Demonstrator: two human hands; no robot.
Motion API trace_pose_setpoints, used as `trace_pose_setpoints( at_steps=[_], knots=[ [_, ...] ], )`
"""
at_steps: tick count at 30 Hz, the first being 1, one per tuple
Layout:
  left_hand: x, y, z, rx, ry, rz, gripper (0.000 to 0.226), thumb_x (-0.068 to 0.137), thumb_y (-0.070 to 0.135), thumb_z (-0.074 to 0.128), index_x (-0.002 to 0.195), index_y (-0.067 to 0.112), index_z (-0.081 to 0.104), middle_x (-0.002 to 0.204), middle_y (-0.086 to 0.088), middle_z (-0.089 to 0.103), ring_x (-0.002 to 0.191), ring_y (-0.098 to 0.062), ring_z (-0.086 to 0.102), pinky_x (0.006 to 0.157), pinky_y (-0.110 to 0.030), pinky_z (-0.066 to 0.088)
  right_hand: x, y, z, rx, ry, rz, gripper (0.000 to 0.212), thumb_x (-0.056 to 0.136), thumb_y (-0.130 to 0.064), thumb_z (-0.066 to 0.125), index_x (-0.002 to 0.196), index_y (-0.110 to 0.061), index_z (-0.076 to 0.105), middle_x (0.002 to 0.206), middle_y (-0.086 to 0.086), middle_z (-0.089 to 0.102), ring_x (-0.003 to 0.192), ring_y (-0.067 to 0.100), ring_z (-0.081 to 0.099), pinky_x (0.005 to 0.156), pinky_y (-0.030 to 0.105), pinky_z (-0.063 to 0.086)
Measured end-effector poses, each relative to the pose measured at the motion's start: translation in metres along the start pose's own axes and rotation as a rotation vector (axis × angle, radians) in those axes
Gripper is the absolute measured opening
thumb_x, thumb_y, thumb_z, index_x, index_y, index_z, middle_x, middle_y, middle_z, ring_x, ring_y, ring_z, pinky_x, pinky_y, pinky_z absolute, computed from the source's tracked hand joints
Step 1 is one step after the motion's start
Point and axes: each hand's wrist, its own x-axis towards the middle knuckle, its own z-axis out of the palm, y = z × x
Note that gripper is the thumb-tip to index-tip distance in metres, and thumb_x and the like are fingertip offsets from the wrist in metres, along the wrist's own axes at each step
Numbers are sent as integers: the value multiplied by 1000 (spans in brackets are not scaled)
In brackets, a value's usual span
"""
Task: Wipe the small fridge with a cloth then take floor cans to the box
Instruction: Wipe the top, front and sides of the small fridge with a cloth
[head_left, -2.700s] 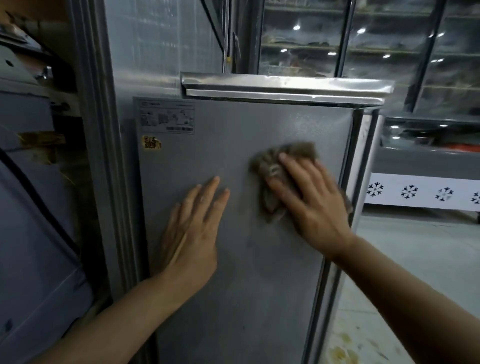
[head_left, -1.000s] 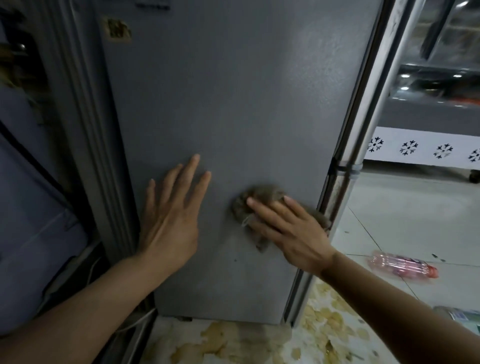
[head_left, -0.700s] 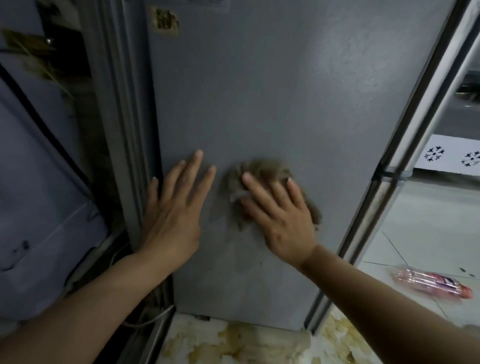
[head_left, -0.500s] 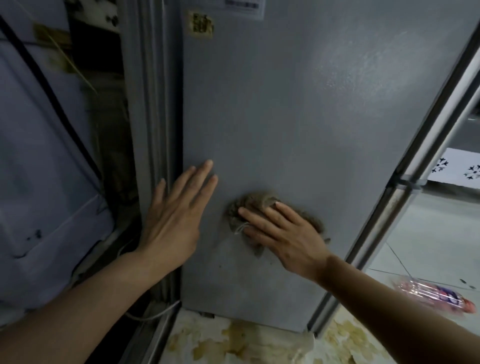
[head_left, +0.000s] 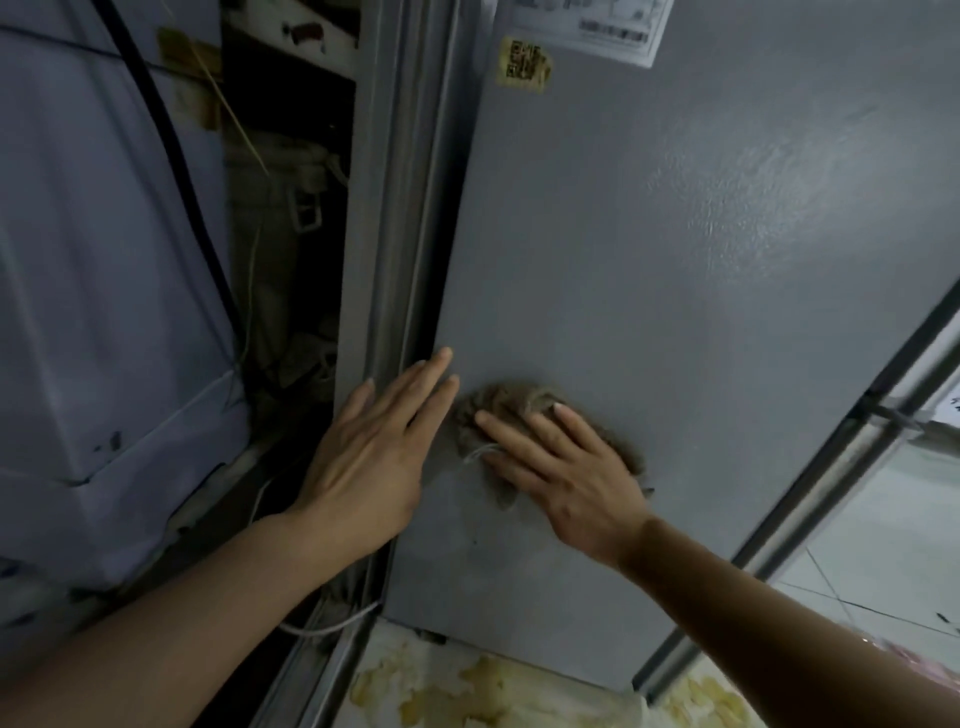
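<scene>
The small fridge's grey side panel (head_left: 675, 249) fills the middle and right of the view. My right hand (head_left: 566, 473) lies flat with straight fingers on a crumpled brown cloth (head_left: 498, 405) and presses it against the lower part of the panel. My left hand (head_left: 374, 457) rests flat, fingers straight, on the panel's left edge, just left of the cloth. A pink plastic bottle (head_left: 930, 662) lies on the floor, mostly hidden behind my right forearm. No box shows in view.
A metal frame post (head_left: 395, 208) stands left of the fridge, with a dark gap of cables and clutter (head_left: 291, 270) behind it. A stained floor (head_left: 467, 691) lies below. The fridge's door edge (head_left: 810, 499) runs down at right, by white tiles (head_left: 883, 519).
My right hand has slid the cloth leftward across the lower panel, close to my left hand. My view has swung left, and the bottle on the floor has dropped almost out of sight.
</scene>
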Motion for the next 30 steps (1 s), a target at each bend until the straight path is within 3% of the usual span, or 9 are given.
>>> trace_pose_setpoints(
  at_steps=[3, 7, 9, 12, 14, 20, 24, 27, 30],
  knots=[
    [-8, -4, -6, -12, 57, 6, 88, 78, 9, 65, 149, 15, 12, 153, 7, -16, 141, -8, -2, 112, -39, 7, 19, 25, -13, 49, 135, 91, 54, 84, -19, 35, 136, -21, 49, 151, -1, 24, 130, 27, 43, 114, 41, 14],
    [-13, -12, -11, -42, 190, -59, 83, 69, 5, 73, 142, 8, 34, 154, -7, 21, 139, -22, 29, 108, -45, 20, 61, 31, -16, 63, 333, 489, 48, 93, -21, 34, 140, -20, 43, 155, 3, 21, 138, 32, 28, 115, 46, 11],
    [-18, -17, -10, -50, 209, -73, 81, 65, 2, 75, 138, 5, 41, 149, -11, 34, 135, -27, 37, 105, -48, 26, 62, 7, -3, 33, 279, 396, 49, 88, -22, 38, 136, -19, 49, 154, 1, 21, 134, 34, 29, 115, 45, 6],
    [-30, -22, -6, -31, 192, -95, 80, 63, -1, 76, 136, 4, 43, 147, -13, 38, 132, -30, 41, 103, -50, 30, 48, -27, 9, -69, 31, -27, 52, 80, -24, 36, 125, -25, 62, 150, -4, 25, 131, 30, 38, 114, 42, 2],
    [-37, -26, -6, -39, 181, -113, 82, 59, -1, 78, 134, 3, 46, 144, -14, 42, 130, -31, 43, 101, -51, 32, 45, -31, 5, -101, -87, -151, 52, 78, -25, 37, 123, -28, 63, 150, -4, 28, 133, 26, 43, 114, 43, 3],
    [-45, -35, -1, -38, 123, -139, 82, 58, 2, 80, 133, 2, 47, 142, -15, 44, 131, -32, 42, 100, -56, 34, 86, 27, -22, -49, 214, 143, 47, 89, -17, 39, 135, -17, 50, 149, 7, 38, 132, 31, 33, 113, 52, 12],
    [-44, -36, 8, -62, 92, -149, 80, 65, 3, 75, 137, 3, 41, 146, -14, 39, 135, -31, 37, 104, -54, 29, 97, 13, -12, -28, 305, 209, 35, 94, -18, 40, 125, -14, 56, 144, 9, 46, 131, 34, 37, 114, 52, 13],
    [-49, -43, 18, -49, 94, -152, 77, 68, 3, 72, 138, 4, 41, 147, -13, 38, 135, -31, 37, 104, -53, 31, 81, -20, 13, -7, 243, 82, 31, 88, -18, 43, 109, -13, 65, 134, 13, 56, 125, 37, 45, 111, 52, 15],
    [-57, -49, 27, -38, 84, -146, 78, 66, 1, 74, 137, 2, 42, 146, -14, 39, 133, -32, 39, 102, -54, 33, 60, -64, 36, -76, -40, -175, 34, 79, -29, 51, 104, -22, 71, 127, 6, 62, 117, 30, 58, 108, 49, 19]
  ],
)
